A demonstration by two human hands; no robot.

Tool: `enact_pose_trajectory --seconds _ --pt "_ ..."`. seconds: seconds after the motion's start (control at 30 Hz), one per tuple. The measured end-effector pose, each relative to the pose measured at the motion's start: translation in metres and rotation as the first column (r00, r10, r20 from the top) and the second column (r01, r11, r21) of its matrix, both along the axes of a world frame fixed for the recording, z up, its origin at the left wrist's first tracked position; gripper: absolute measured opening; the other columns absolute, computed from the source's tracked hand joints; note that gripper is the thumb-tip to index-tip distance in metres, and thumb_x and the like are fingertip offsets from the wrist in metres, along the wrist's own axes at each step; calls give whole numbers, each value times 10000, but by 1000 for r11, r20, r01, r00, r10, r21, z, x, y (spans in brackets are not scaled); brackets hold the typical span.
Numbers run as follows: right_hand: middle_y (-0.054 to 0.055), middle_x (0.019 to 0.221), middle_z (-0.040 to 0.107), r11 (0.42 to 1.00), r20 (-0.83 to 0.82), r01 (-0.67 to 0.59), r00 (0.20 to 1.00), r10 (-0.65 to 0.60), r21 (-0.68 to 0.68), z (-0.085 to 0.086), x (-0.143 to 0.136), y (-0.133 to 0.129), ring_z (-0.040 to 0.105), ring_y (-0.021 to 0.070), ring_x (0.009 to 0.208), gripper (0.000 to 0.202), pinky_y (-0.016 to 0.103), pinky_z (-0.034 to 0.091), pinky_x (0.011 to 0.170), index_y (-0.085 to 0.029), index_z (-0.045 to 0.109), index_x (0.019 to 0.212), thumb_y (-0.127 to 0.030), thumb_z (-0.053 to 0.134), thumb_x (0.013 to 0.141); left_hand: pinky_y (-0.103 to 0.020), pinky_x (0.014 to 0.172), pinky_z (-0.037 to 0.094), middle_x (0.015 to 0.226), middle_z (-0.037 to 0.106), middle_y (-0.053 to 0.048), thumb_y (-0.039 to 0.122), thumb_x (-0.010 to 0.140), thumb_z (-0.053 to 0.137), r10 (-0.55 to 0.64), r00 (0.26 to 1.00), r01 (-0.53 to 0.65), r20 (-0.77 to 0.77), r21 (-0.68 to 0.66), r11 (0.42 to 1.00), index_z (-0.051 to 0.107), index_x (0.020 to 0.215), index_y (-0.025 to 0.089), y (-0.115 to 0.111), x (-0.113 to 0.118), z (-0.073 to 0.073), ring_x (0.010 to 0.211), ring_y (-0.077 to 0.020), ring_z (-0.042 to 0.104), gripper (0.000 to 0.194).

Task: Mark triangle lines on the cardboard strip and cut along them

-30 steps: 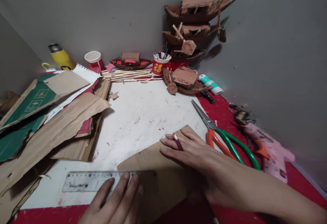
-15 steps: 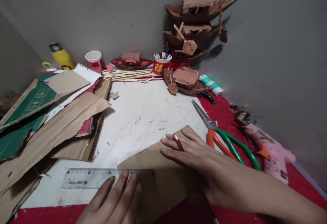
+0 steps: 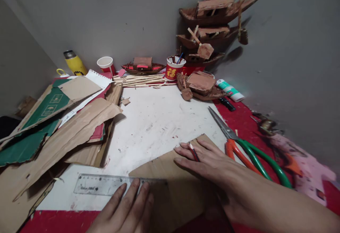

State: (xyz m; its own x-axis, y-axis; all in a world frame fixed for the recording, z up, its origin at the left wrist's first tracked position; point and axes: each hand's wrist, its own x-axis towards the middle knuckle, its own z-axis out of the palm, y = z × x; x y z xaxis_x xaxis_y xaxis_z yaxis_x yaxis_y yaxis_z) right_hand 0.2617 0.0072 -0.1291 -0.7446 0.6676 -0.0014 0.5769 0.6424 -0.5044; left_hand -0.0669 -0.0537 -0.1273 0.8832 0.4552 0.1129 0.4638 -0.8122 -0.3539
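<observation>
A clear plastic ruler [image 3: 101,185] lies over the left edge of a brown cardboard piece [image 3: 172,197] near the front of the white work surface. My left hand [image 3: 130,204] rests flat on the ruler, its fingers stretched out across it. Across the upper right of the cardboard lies my right hand [image 3: 204,158], with a pencil [image 3: 194,152] held between its fingers, the light tip pointing up and away. The palm side of this hand is hidden.
Scissors [image 3: 233,137] with orange and green handles lie at the right. Cardboard scraps [image 3: 71,133] are piled at the left. Behind are wooden sticks [image 3: 140,80], a paint cup [image 3: 174,70], a yellow bottle [image 3: 75,64] and brown model boats [image 3: 200,84].
The whole view has shifted, so everything appears slightly further right. Both hands, the ruler and the cardboard keep about the same places relative to each other.
</observation>
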Motion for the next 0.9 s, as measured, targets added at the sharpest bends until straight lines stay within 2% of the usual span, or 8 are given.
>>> enact_pose_trajectory --seconds 0.17,0.33,0.6,0.77,0.9 --pt "64 1611 329 999 15 -10 1000 9 34 -3 -1 2 248 346 1483 941 636 229 1184 -313 284 1563 -88 667 734 -340 1000 396 1349 639 -42 208 1045 340 -5 1000 5 -5 -3 1000 591 1342 167 1 -2 2 1227 -229 558 390" --pt "78 1591 362 1000 14 -19 1000 19 22 4 -3 2 285 369 1462 939 662 262 1161 -315 292 1561 -111 688 734 -338 1023 385 1383 616 -39 222 1044 367 28 1000 -28 -1 -56 998 563 1380 176 -1 -1 3 1246 -230 546 391" --pt "61 1606 340 1000 -28 -12 1000 11 -16 4 -2 4 278 370 1471 961 654 153 1196 -340 290 1560 -98 696 723 -341 1007 400 1375 624 -39 201 1045 316 4 1000 -7 -30 -75 997 558 1378 176 1 -3 7 1251 -231 547 413" --pt "48 1601 362 998 -66 20 998 -24 -64 2 -1 3 280 380 1473 937 644 151 1198 -347 341 1541 -119 710 711 -356 1010 379 1361 631 -50 241 1044 346 -15 1000 14 -19 -69 998 581 1355 177 4 -3 6 1241 -243 543 395" --pt "69 1606 348 998 -27 21 999 -23 -59 5 -1 2 256 372 1481 935 646 136 1199 -324 331 1548 -110 699 716 -353 1011 366 1343 641 -36 264 1046 361 16 1000 -14 27 -75 997 592 1345 194 2 -1 2 1232 -231 536 383"
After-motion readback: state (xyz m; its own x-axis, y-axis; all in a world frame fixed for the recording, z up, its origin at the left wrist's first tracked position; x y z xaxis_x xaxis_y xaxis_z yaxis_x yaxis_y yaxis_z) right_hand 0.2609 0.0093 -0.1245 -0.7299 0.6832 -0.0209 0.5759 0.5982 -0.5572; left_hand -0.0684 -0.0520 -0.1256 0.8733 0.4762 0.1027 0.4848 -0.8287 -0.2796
